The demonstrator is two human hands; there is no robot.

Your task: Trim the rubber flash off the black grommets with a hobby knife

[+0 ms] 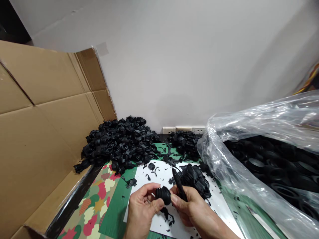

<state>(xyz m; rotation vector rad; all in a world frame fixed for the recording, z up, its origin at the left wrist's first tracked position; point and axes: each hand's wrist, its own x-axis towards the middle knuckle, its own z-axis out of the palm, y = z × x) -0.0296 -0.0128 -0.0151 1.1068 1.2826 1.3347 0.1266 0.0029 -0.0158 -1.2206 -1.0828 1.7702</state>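
Note:
My left hand (143,207) pinches a black ribbed rubber boot (163,195) between thumb and fingers, above a white sheet. In my right hand (190,204) lies a black pen-shaped tool (178,184), pointing up and away; its working end cannot be made out. The right thumb and fingertips also touch the boot's right side. Below the hands, a torn-looking black rubber scrap (169,217) rests on the white sheet (147,176). Just beyond my right hand sits a small heap of black rubber pieces (196,181).
A large pile of black ribbed parts (122,142) stands by a cardboard panel (50,89) at left. Another heap (185,142) lies near the wall sockets (198,130). At right, a clear plastic bag (211,146) holds black rubber parts. A metal blade-like strip (261,220) lies at lower right.

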